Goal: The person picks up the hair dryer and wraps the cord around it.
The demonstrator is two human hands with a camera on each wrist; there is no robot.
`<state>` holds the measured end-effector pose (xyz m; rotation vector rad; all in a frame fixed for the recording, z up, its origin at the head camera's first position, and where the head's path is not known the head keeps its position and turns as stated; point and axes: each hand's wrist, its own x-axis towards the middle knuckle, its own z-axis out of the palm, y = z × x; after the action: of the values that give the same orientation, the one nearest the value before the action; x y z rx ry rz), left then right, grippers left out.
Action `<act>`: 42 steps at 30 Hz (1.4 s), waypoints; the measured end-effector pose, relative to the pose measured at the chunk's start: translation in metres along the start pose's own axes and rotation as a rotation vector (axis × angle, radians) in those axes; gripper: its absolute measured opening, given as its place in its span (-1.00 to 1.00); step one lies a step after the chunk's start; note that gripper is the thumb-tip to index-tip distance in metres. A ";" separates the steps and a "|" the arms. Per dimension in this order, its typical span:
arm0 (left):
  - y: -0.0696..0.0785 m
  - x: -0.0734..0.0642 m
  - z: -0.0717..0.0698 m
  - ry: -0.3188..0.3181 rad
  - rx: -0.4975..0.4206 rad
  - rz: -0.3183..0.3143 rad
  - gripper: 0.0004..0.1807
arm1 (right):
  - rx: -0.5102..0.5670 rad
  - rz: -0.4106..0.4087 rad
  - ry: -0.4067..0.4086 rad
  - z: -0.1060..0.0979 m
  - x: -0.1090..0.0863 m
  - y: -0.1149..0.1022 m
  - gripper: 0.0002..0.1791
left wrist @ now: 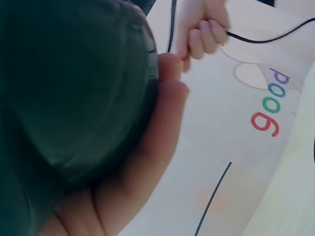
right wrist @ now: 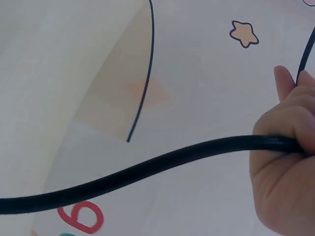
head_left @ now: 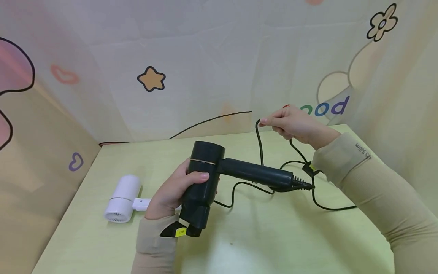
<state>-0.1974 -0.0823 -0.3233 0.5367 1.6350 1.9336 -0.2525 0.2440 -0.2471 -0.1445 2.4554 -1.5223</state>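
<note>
Left grip (head_left: 173,187) is holding black dryer (head_left: 239,170), right grip (head_left: 297,123) is pinching cord (head_left: 260,142) toward bench (head_left: 267,236) far edge; likely cord-tidying, next needing slack control.

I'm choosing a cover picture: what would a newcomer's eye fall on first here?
Probably the black hair dryer, held by the left hand near the middle of the head view. Next, likely the black cord, which the right hand grips higher up and to the right. A white hair dryer stands out at left, on the pale table.
</note>
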 end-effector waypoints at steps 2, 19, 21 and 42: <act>0.000 0.001 0.002 0.028 0.033 -0.005 -0.45 | -0.021 0.000 0.022 -0.004 -0.002 -0.006 -0.62; -0.015 0.018 0.005 0.283 0.144 -0.128 -0.29 | -0.036 -0.018 0.136 -0.015 -0.014 -0.041 -0.70; -0.017 0.021 0.005 0.328 0.153 -0.125 -0.29 | -0.029 -0.027 0.138 -0.012 -0.017 -0.043 -0.71; -0.025 0.036 0.008 0.627 0.142 -0.043 -0.17 | 0.006 -0.143 0.104 0.035 -0.069 -0.021 -0.55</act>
<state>-0.2168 -0.0506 -0.3478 -0.0776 2.1467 2.0877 -0.1778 0.2187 -0.2325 -0.2508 2.5701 -1.6342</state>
